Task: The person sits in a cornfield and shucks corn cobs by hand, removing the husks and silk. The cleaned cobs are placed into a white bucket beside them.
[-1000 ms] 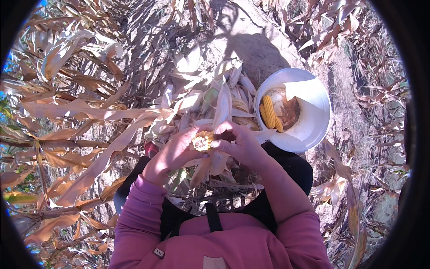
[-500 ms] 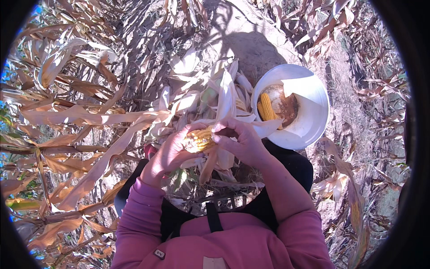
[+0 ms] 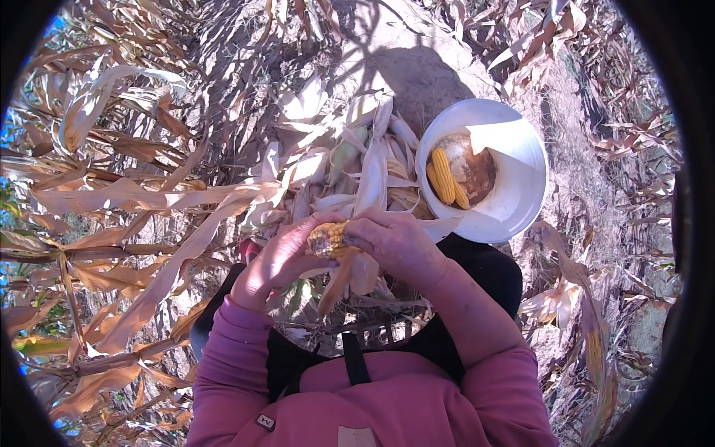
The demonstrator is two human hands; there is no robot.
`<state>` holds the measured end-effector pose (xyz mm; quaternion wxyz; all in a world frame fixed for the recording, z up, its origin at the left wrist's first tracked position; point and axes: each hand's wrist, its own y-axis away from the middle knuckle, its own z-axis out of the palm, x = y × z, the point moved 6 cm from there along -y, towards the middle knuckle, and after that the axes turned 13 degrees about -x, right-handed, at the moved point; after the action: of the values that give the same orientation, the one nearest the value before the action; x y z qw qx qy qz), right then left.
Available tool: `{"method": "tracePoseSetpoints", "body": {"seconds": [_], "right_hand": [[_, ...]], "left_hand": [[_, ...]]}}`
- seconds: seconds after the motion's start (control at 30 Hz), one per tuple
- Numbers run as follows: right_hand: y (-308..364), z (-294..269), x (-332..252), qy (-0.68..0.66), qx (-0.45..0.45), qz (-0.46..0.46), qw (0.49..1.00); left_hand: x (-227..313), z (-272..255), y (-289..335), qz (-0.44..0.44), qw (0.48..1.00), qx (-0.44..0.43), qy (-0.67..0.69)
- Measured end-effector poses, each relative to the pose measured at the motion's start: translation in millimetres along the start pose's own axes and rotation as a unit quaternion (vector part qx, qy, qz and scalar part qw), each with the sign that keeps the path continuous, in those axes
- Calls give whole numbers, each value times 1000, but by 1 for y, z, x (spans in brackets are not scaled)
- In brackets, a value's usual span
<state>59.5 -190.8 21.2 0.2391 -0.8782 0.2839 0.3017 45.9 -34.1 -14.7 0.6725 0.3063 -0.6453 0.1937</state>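
Between my hands, in front of my lap, is an ear of corn (image 3: 328,240) with yellow kernels and a ragged, pale end toward the left. My left hand (image 3: 287,253) wraps round that ragged end. My right hand (image 3: 387,237) closes over the other end, its fingers on the kernels and hiding part of the ear. Dry husk leaves (image 3: 363,273) hang down below the right hand; where they join the ear is hidden.
At the right, a white bucket (image 3: 530,186) holds yellow ears of corn (image 3: 444,177) and has a dirt-stained bottom. Loose pale husks (image 3: 376,160) lie heaped beyond my hands. Dry corn stalks (image 3: 126,246) lean in from the left. My dark-clad knees flank the heap.
My right hand has closed over the right part of the ear, where its thumb and fingers stood more apart before. The left hand keeps its hold. The bucket appears slightly higher.
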Motion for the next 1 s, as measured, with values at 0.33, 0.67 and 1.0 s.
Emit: {"method": "tracePoseSetpoints", "body": {"seconds": [0.33,0.67,1.0], "right_hand": [[0,6,-4,-9,-38,-20,999],[3,10,24,-44,55,96,993],[3,-8,1,-153,49,44,986]], "left_hand": [[-6,0,4,-15,999,-28,20],[12,-4,0,10,997,20,72],[8,-7,4,18,991,42,127]]}}
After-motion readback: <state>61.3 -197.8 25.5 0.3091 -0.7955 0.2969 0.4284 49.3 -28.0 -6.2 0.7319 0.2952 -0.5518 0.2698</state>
